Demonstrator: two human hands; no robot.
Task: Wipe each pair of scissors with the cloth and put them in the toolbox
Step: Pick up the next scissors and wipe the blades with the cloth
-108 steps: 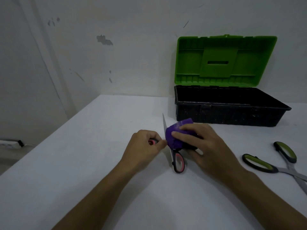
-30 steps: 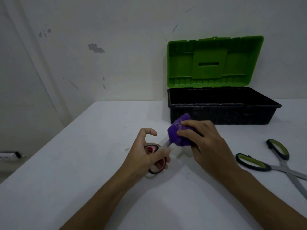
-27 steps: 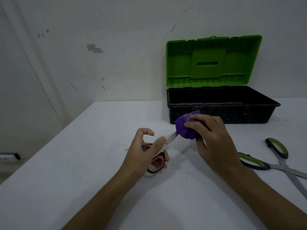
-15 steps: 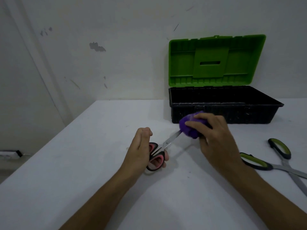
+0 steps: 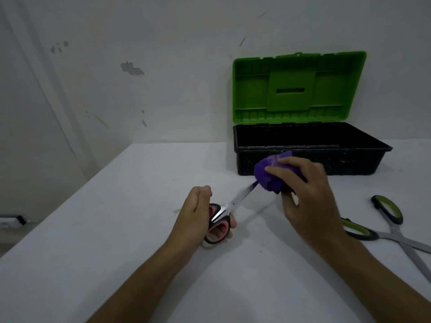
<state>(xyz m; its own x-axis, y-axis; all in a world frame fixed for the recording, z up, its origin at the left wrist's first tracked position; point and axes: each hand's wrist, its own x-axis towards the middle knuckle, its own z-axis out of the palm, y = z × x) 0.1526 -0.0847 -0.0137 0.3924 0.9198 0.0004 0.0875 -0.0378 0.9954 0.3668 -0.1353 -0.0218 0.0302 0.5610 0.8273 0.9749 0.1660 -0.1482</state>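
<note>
My left hand [image 5: 196, 215] grips the black-and-pink handles of a pair of scissors [image 5: 233, 202], whose shut blades point up and to the right. My right hand [image 5: 305, 194] holds a bunched purple cloth [image 5: 268, 174] wrapped over the blade tips, just in front of the toolbox. The black toolbox [image 5: 349, 164] stands at the back right with its green lid [image 5: 298, 87] raised against the wall. A second pair of scissors [image 5: 391, 231] with green-and-black handles lies open on the table to the right.
The white table [image 5: 116, 241] runs to a left edge with the floor beyond it. A pale scuffed wall [image 5: 163, 89] rises directly behind the table and toolbox.
The scissors have turned from blades pointing away to blades pointing up-right. My right hand has slid the cloth along the blades from near the pivot out to the tips.
</note>
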